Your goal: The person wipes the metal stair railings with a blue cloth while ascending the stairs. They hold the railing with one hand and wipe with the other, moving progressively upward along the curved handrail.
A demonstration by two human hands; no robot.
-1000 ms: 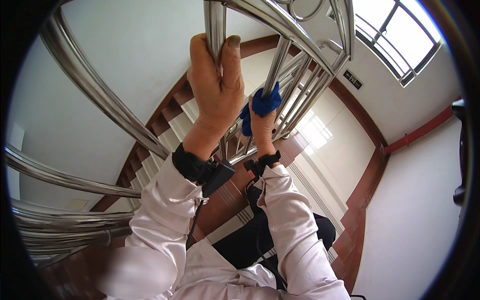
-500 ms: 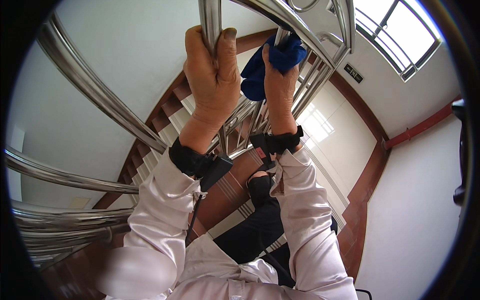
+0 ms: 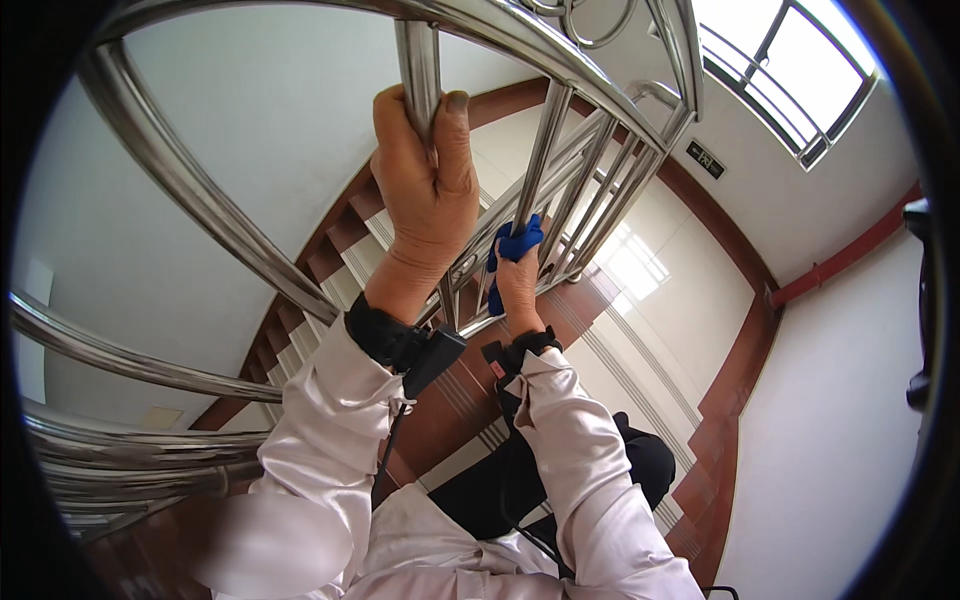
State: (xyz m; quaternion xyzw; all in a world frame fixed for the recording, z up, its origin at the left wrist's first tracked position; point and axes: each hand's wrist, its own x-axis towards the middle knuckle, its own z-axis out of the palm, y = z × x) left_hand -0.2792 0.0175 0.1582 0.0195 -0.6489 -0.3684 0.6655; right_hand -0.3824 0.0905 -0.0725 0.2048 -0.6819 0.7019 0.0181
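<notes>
My left hand (image 3: 428,190) is wrapped round a thick steel railing post (image 3: 418,60), its thumb along the near side. Lower and to the right, my right hand (image 3: 518,282) is closed on a blue cloth (image 3: 520,243) wrapped round a thinner steel baluster (image 3: 545,150). Part of the cloth hangs down beside the wrist. Some fingers of both hands are hidden behind the metal. Black straps with small dark boxes sit on both wrists.
A curved steel handrail (image 3: 340,8) runs above both hands. More rails (image 3: 180,190) bend along the left. Stairs (image 3: 290,350) descend on the left; a tiled landing (image 3: 640,270) lies beyond the balusters. A barred window (image 3: 790,65) and a red pipe (image 3: 850,250) are at the right.
My right hand has slid down the baluster with the blue cloth, from near its top to low down. My left hand stays on its post, slightly lower in view.
</notes>
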